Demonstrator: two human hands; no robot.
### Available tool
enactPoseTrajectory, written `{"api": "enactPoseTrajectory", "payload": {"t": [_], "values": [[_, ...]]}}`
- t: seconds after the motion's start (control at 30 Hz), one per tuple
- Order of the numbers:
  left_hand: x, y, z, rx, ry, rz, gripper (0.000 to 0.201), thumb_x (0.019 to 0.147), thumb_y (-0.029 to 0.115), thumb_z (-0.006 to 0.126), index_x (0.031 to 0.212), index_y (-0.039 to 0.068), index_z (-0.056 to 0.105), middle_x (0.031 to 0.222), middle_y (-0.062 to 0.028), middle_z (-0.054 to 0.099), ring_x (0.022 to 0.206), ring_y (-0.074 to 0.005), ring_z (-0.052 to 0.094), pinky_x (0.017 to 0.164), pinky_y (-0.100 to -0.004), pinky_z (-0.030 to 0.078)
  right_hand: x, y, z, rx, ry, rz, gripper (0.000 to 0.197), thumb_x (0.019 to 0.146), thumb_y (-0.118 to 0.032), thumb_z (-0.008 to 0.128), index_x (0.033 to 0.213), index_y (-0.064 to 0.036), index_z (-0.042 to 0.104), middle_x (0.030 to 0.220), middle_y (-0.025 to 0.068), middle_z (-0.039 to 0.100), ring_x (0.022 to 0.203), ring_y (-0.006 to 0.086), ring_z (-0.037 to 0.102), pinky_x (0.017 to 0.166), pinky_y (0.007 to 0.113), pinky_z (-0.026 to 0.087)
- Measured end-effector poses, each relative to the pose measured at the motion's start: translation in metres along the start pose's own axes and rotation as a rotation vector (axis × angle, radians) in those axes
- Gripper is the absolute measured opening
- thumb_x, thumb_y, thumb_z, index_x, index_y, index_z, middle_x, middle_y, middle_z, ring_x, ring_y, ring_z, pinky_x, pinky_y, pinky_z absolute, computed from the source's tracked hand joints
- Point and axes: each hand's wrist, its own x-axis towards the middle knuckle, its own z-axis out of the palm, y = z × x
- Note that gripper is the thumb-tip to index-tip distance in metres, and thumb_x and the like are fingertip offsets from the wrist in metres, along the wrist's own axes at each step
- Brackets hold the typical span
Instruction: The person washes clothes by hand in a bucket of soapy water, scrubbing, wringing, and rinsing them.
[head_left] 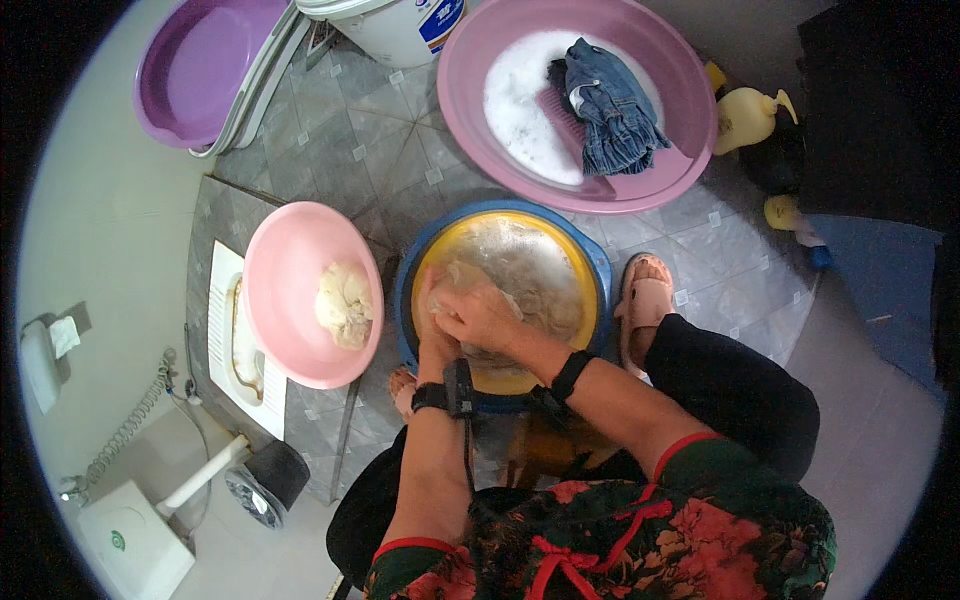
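Observation:
Both hands are together over the left side of a yellow basin [455, 245], which sits inside a larger blue basin [597, 262]. My left hand [432, 322] and my right hand [482, 312] are closed on a wet, pale, thin cloth [466, 277] bunched between them. Part of the left hand's fingers is hidden behind the right. Cloudy, sudsy water and greyish wet fabric [548, 300] fill the yellow basin; whether that fabric joins the held cloth I cannot tell. Close by on the left, a pink basin [285, 300] holds a crumpled cream cloth [344, 303].
Beyond stands a large mauve basin [465, 110] with white suds, a ridged washboard part and a denim garment [610, 105]. A white bucket [380, 30], purple basin [200, 75], squat toilet [225, 300], black bin [275, 480] and pump bottle [745, 118] surround me. My slippered foot [646, 300] flanks the basin.

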Motion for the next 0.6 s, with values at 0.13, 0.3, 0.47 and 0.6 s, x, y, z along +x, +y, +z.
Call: {"api": "enactPoseTrajectory", "payload": {"t": [0.13, 0.3, 0.47, 0.6], "values": [[0.005, -0.042, 0.006, -0.040, 0.035, -0.023, 0.040, 0.094, 0.038, 0.047, 0.120, 0.009, 0.055, 0.111, -0.0065, 0.060, 0.100, -0.0208, 0.057, 0.087, -0.0316, 0.046, -0.005, 0.017, -0.004, -0.260, -0.079, 0.099, 0.017, 0.077, -0.025, 0.058, 0.069, -0.0107, 0.062, 0.069, 0.0155, 0.063, 0.063, 0.0320, 0.062, 0.061, 0.047, 0.048], [0.019, -0.069, -0.036, 0.853, 0.114, 0.346, 0.033, 0.091, 0.027, 0.049, 0.117, 0.009, 0.056, 0.109, -0.0076, 0.060, 0.101, -0.0215, 0.056, 0.089, -0.0317, 0.045, 0.001, 0.048, -0.009, -0.305, -0.080, 0.437, 0.018, 0.082, -0.023, 0.054, 0.074, -0.0111, 0.065, 0.073, 0.0157, 0.064, 0.064, 0.0308, 0.063, 0.060, 0.047, 0.050], [0.000, -0.050, 0.003, 0.085, -0.190, 0.182, 0.025, 0.089, 0.030, 0.049, 0.102, 0.009, 0.055, 0.097, -0.0087, 0.059, 0.090, -0.0242, 0.057, 0.077, -0.0354, 0.047, -0.015, 0.019, 0.014, -0.250, 0.140, 0.075, 0.027, 0.088, -0.030, 0.050, 0.082, -0.0093, 0.067, 0.072, 0.0171, 0.065, 0.061, 0.0312, 0.062, 0.055, 0.044, 0.049], [0.001, -0.030, 0.002, -0.008, 0.072, 0.152, 0.036, 0.090, 0.037, 0.049, 0.108, 0.006, 0.055, 0.106, -0.0133, 0.059, 0.096, -0.0280, 0.057, 0.083, -0.0388, 0.046, -0.006, 0.072, -0.002, -0.183, -0.002, 0.643, 0.034, 0.088, -0.036, 0.047, 0.089, -0.0073, 0.065, 0.077, 0.0195, 0.064, 0.071, 0.0387, 0.061, 0.067, 0.048, 0.048]]}}
